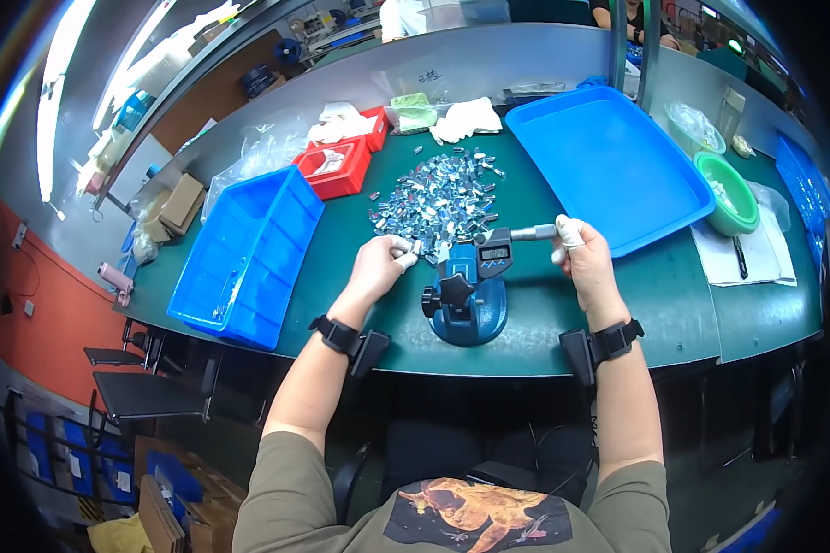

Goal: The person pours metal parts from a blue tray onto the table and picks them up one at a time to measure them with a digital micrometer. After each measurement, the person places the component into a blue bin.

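Our right grip (585, 251) is pinching the end of the micrometer (495, 255) on the bench (636, 318); our left grip (380, 264) is curling by the metal pieces (438, 198), whether holding one we cannot tell.

wearer's hands (375, 265) (586, 256): 2 | micrometer (495, 255): 1 | stand (470, 321): 1 | red boxes (343, 186) (377, 130): 2 | wristbands (338, 335) (616, 340): 2 | pen (741, 258): 1

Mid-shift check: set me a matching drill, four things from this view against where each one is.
1. left hand
2. right hand
3. pen
4. deep blue bin

A. on the white paper
B. left of the red boxes
C. near edge of the metal pile
D. outer end of the measuring gauge

Pairs: 1-C, 2-D, 3-A, 4-B
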Demonstrator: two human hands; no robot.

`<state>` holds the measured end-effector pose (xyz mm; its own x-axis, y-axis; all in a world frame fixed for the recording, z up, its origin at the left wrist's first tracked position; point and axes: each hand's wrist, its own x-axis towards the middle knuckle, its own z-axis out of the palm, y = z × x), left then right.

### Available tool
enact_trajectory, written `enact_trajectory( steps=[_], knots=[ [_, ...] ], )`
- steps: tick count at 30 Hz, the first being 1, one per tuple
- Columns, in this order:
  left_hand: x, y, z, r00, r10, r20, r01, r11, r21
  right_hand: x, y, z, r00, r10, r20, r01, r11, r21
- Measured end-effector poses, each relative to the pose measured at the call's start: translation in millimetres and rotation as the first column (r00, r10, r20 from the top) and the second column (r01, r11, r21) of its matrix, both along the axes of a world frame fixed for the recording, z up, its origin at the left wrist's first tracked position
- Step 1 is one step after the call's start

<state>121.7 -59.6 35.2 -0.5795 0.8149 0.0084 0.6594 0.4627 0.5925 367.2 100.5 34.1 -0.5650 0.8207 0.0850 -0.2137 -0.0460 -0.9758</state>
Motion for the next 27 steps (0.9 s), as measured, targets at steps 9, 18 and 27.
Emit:
enact_trajectory(
  steps=[9, 18, 27],
  knots=[
    [24, 14, 16, 0.786, -0.226, 0.575, -0.207, 0.78, 0.59, 0, 2, 4, 1.0, -0.017, 0.003, 0.017, 1.0, -0.009],
    [50, 30, 13, 0.414, -0.435, 0.8, -0.184, 0.82, 0.542, -1, -1, 3, 0.999, -0.041, 0.029, 0.041, 0.999, 0.01],
    [49, 26, 13, 0.343, -0.432, 0.834, -0.241, 0.818, 0.523, -5, -4, 5, 0.995, -0.084, 0.047, 0.084, 0.996, 0.008]
  ],
)
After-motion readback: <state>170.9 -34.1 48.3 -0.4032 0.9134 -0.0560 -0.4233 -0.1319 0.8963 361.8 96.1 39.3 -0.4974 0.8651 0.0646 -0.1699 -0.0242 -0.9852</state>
